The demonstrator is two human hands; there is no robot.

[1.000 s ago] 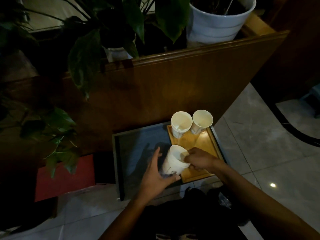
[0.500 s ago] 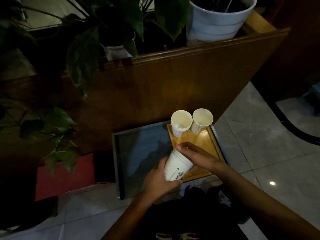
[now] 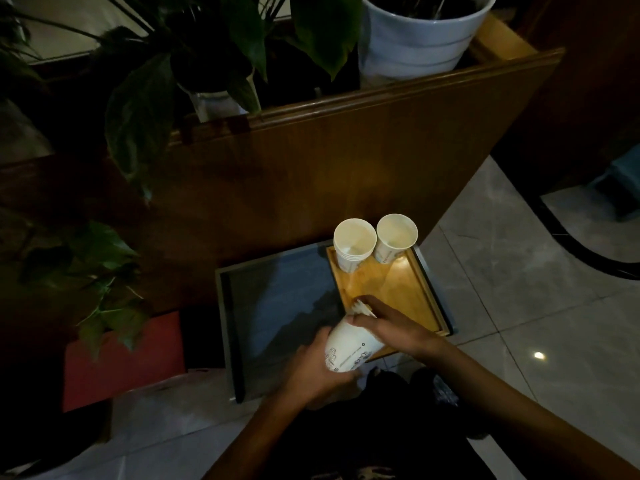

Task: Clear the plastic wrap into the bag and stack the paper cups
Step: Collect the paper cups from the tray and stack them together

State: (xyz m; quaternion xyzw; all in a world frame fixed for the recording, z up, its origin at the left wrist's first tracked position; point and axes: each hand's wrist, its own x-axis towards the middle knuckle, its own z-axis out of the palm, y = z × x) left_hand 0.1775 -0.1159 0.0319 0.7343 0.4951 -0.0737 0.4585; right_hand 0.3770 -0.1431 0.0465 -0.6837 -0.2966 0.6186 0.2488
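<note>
Both hands, left and right, are gripping a tilted cup stack over the wooden tray's near edge.

Head-worn wide-angle camera looking steeply down and forward, sitting close above the wooden tray, taking in tiled floor beyond

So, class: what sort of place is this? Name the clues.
Probably an indoor lobby or reception area: polished floor tiles, a wooden planter divider holding potted plants, and paper cups on a tray.
</note>
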